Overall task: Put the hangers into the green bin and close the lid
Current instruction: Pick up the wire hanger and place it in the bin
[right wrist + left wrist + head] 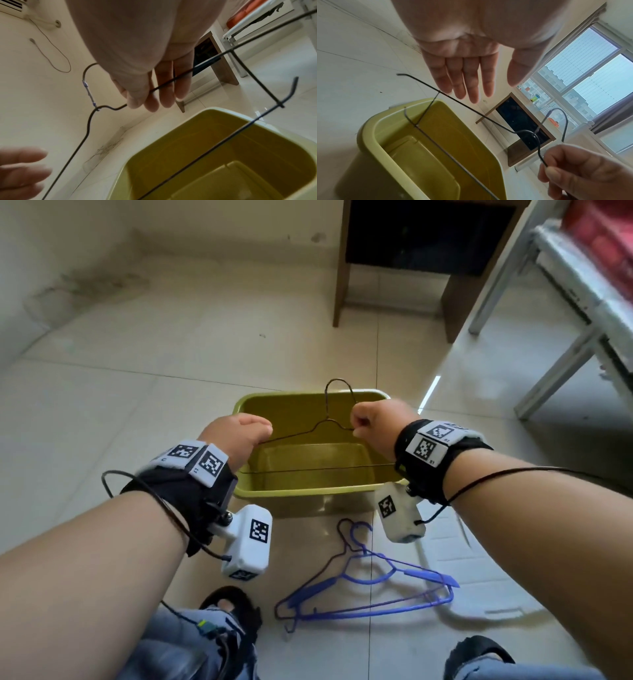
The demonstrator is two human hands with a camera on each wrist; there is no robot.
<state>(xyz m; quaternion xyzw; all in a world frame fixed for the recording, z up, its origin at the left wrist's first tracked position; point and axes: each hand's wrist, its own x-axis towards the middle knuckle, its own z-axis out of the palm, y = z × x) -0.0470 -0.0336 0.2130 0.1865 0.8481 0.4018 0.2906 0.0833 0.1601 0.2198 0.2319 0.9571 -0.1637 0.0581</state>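
Holding a thin black wire hanger [308, 436] above the open olive-green plastic bin [260, 402], the right hand [376, 422] pinches its shoulder; blue plastic hangers [370, 587] lie on the tiled floor [137, 405]. Left wrist view: the left hand [467, 65] has straight, spread fingers beside the wire. Right wrist view: the right hand's fingers [164, 86] curl round the wire.

Pale glossy floor tiles [191, 361] under off-white walls [61, 237], stained and scuffed near the corner. A wooden desk [342, 278] and a grey metal frame [555, 371] at right. Daylight through a large window [583, 75].
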